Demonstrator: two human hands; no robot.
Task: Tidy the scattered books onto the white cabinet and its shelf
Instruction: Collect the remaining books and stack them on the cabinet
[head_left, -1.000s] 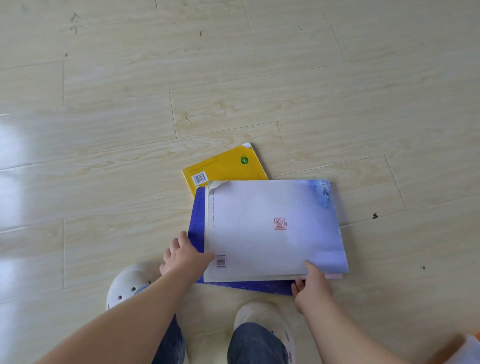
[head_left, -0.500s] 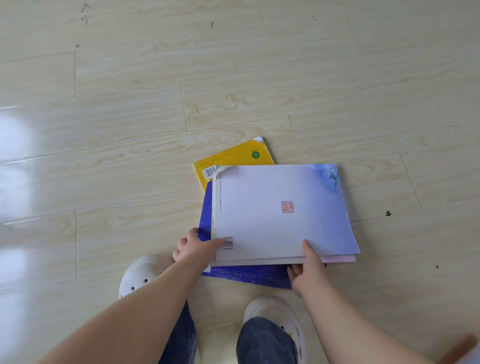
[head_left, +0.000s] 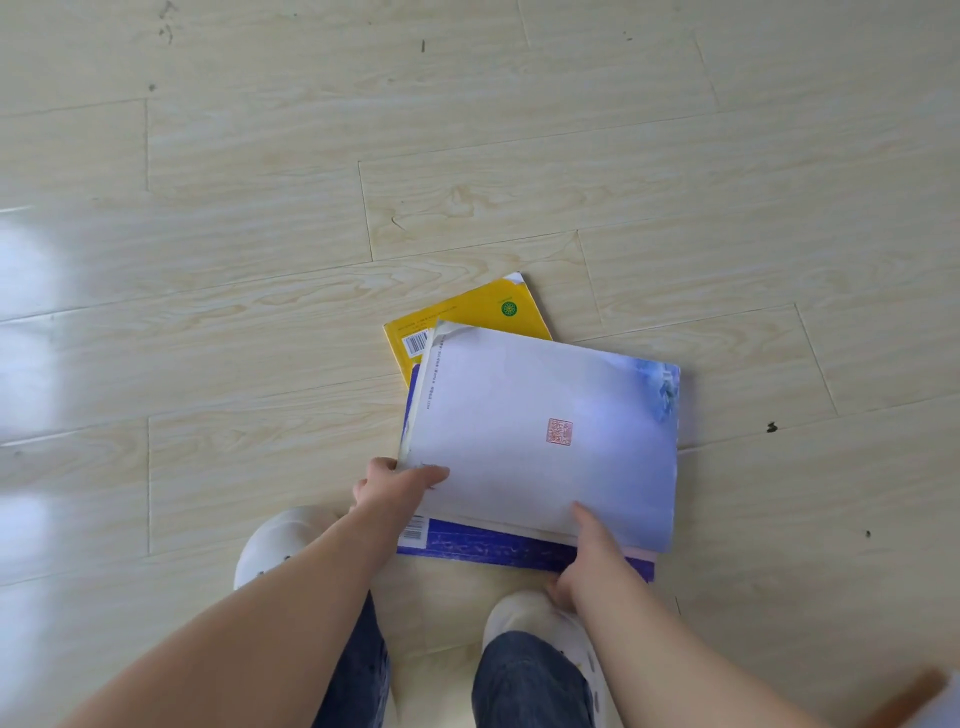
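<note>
Low in the middle of the frame, three books lie overlapped on the pale wood floor (head_left: 260, 208). Uppermost is the pale book (head_left: 545, 415), its whitish-lilac cover carrying a small red seal (head_left: 559, 432) and a blue-tinted far right corner. Under it a blue book (head_left: 493, 545) shows as a strip along the near edge and a sliver down the left side. Farthest up the frame, a yellow book (head_left: 467, 317) pokes out from beneath both, with its barcode and a green round mark visible. The left hand (head_left: 395, 488) is at the pale book's near left corner, its grip pinching that corner, thumb flat on the cover and fingers curled at the edge. The right hand (head_left: 587, 556) is at the near edge further right, its grip pinching too: thumb on top of the pale book, fingers tucked below the blue book. Whether the stack is clear of the floor cannot be told. Two white shoes (head_left: 275, 545) and dark jeans (head_left: 530, 675) fill the bottom centre, just below the books. A small dark mark (head_left: 772, 427) sits on the floor to the right of the stack.
</note>
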